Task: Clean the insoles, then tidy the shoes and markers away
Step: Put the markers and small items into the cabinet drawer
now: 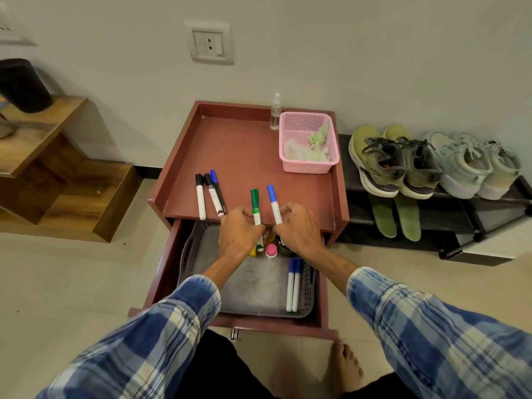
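Note:
On the maroon cabinet top (244, 145), my left hand (240, 233) is closed around the lower end of two green-capped markers (255, 204). Beside it, my right hand (299, 228) pinches the lower end of a blue-capped marker (273, 204). Three more markers (208, 195), two black-capped and one blue, lie to the left on the top. The drawer (169, 272) below is pulled out and holds a grey tray (253, 289) with two blue markers (294, 285). Olive shoes (383, 161) and pale grey shoes (472, 165) stand on the black rack, with two green insoles (397, 214) leaning beneath.
A pink basket (308, 141) with a crumpled cloth and a clear spray bottle (275, 112) sit at the back right of the cabinet top. Small bottles (270, 250) sit at the drawer's back. Wooden steps (57, 168) are at left. My bare foot (344, 367) is below the drawer.

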